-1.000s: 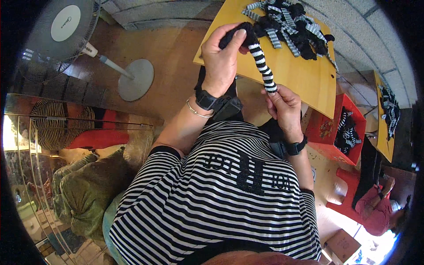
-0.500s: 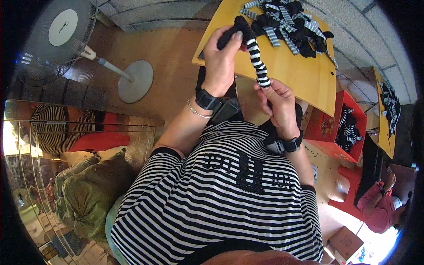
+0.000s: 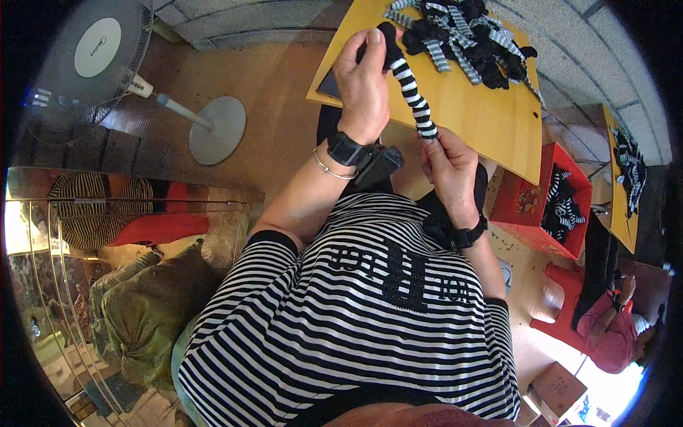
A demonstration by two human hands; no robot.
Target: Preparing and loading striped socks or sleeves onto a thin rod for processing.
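A knitted piece (image 3: 412, 92), black at one end and with black and white stripes along its narrow tube, is stretched between my hands over the front edge of the yellow table (image 3: 469, 124). My left hand (image 3: 364, 89) is closed on the bunched black end, thumb on top. At the lower, striped end, my right hand (image 3: 452, 169) pinches the tip between thumb and fingers. Whether it is a sock or a glove I cannot tell. A heap of similar knitted pieces (image 3: 462, 35), black with grey and white stripes, lies farther back on the table.
Right of the table stands a red box (image 3: 523, 203) with more striped pieces inside. Another yellow table (image 3: 622, 213) holds a second pile; a seated person (image 3: 608, 327) is near a red stool (image 3: 558, 302). A standing fan (image 3: 217, 132) is on the left, above stuffed sacks (image 3: 153, 313).
My left hand has turned slightly and its thumb has moved up on the black end. The striped tube has shifted a little to the left at its top; my right hand stays nearly in place.
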